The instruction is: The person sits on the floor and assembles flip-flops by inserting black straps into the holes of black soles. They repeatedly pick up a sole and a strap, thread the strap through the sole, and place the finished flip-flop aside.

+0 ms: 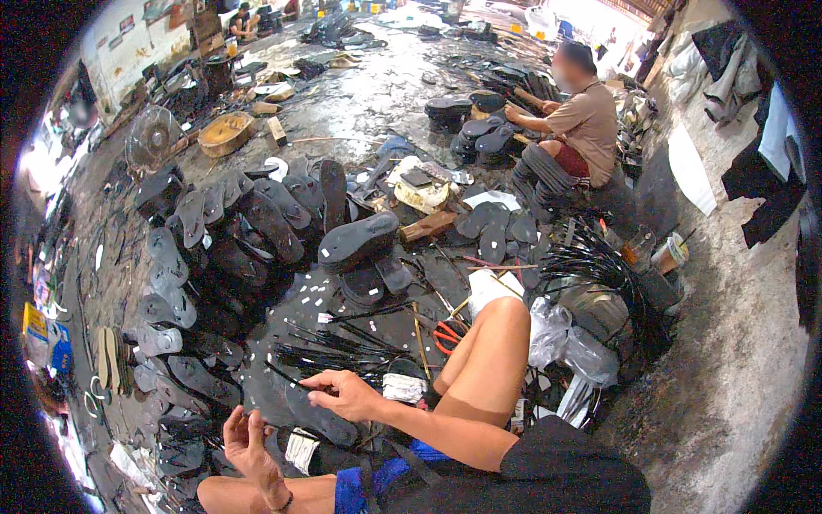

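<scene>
My right hand [347, 396] reaches in from the right with thumb and forefinger closed on a thin black strap [282, 373]. The strap slants up and left from the fingertips. Just below that hand lies a dark flip-flop sole [330, 424], partly covered by it. My left hand [250, 450] is raised by my left knee, fingers bent upward and tips slightly apart; I see nothing in it. A bundle of black straps [334, 355] lies on the ground beyond my right hand. Near it sits a white-wrapped bundle [404, 388], and another white bundle [300, 451] is between my legs.
Piled black sandals [274, 223] curve around my left and front. A thick stack of soles [360, 240] stands ahead. Glossy black straps [599, 270] and clear plastic bags [561, 338] lie right of my knee. A co-worker [578, 120] sits at far right; a fan [154, 137] stands far left.
</scene>
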`<control>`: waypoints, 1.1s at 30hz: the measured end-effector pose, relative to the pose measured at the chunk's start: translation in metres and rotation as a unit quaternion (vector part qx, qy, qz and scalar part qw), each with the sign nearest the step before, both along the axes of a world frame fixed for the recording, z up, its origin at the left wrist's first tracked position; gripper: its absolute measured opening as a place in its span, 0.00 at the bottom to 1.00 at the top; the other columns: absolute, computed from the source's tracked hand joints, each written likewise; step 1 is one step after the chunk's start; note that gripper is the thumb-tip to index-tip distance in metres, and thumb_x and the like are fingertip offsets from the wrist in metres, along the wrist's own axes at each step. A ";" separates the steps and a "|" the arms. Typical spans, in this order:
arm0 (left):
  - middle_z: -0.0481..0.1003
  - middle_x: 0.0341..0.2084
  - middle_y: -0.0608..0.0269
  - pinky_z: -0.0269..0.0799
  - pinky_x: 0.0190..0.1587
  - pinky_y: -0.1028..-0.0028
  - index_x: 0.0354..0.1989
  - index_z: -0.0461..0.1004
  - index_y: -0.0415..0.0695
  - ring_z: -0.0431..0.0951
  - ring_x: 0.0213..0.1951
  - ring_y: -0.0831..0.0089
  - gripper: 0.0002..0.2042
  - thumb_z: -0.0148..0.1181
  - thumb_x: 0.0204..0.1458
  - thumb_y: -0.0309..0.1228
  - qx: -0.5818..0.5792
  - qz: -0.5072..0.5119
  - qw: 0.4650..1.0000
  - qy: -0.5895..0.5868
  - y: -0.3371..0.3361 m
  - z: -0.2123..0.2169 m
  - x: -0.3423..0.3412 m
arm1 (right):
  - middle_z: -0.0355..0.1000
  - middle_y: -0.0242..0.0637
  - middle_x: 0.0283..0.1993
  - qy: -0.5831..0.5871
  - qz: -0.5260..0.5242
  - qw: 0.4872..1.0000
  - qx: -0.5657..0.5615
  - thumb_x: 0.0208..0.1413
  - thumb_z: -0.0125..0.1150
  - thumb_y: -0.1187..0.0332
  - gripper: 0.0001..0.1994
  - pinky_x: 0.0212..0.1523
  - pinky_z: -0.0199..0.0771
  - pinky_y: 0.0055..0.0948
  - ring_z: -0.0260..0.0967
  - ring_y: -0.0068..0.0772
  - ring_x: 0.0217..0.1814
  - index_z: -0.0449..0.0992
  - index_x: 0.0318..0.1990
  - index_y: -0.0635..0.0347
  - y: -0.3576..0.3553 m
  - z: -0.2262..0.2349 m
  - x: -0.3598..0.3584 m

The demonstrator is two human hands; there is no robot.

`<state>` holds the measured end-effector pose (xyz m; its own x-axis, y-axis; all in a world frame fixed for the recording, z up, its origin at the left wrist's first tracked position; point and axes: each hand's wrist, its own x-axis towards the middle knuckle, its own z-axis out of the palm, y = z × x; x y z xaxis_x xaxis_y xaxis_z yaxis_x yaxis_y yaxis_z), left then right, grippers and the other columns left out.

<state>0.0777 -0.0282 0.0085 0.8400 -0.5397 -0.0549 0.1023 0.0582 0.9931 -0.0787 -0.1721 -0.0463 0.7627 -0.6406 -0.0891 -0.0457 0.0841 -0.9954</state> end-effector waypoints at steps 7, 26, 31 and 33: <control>0.80 0.38 0.57 0.78 0.37 0.74 0.55 0.73 0.34 0.80 0.37 0.74 0.18 0.66 0.56 0.25 0.000 -0.035 0.995 0.089 -0.032 0.008 -0.012 | 0.81 0.38 0.37 0.006 0.011 0.992 0.126 0.56 0.68 0.72 0.12 0.38 0.79 0.24 0.77 0.23 0.36 0.81 0.46 0.67 0.017 0.042 -0.013; 0.83 0.39 0.58 0.77 0.38 0.77 0.48 0.79 0.36 0.81 0.38 0.77 0.14 0.68 0.55 0.26 0.034 -0.126 0.990 0.047 -0.045 0.014 -0.020 | 0.79 0.39 0.41 0.011 -0.007 0.995 0.101 0.60 0.64 0.75 0.12 0.38 0.82 0.27 0.79 0.27 0.39 0.77 0.49 0.70 0.010 0.048 -0.003; 0.83 0.38 0.58 0.76 0.41 0.78 0.46 0.79 0.36 0.81 0.38 0.76 0.12 0.67 0.55 0.27 0.012 -0.126 0.992 0.008 -0.053 0.019 -0.013 | 0.79 0.37 0.39 -0.025 0.018 0.992 0.119 0.60 0.64 0.75 0.11 0.38 0.79 0.23 0.78 0.23 0.38 0.78 0.48 0.69 -0.003 0.053 0.010; 0.83 0.37 0.59 0.76 0.40 0.78 0.44 0.79 0.36 0.80 0.37 0.78 0.10 0.67 0.55 0.25 0.020 -0.104 0.994 -0.006 -0.055 0.017 -0.010 | 0.80 0.37 0.39 0.011 0.031 0.998 0.061 0.58 0.66 0.73 0.12 0.39 0.79 0.24 0.77 0.23 0.37 0.78 0.48 0.68 -0.005 0.052 0.012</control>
<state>0.0680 -0.0827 0.0255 0.7114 -0.6993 -0.0706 0.0970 -0.0018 0.9953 -0.0670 -0.1775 0.0056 0.7980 -0.5748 -0.1811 -0.0767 0.2013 -0.9765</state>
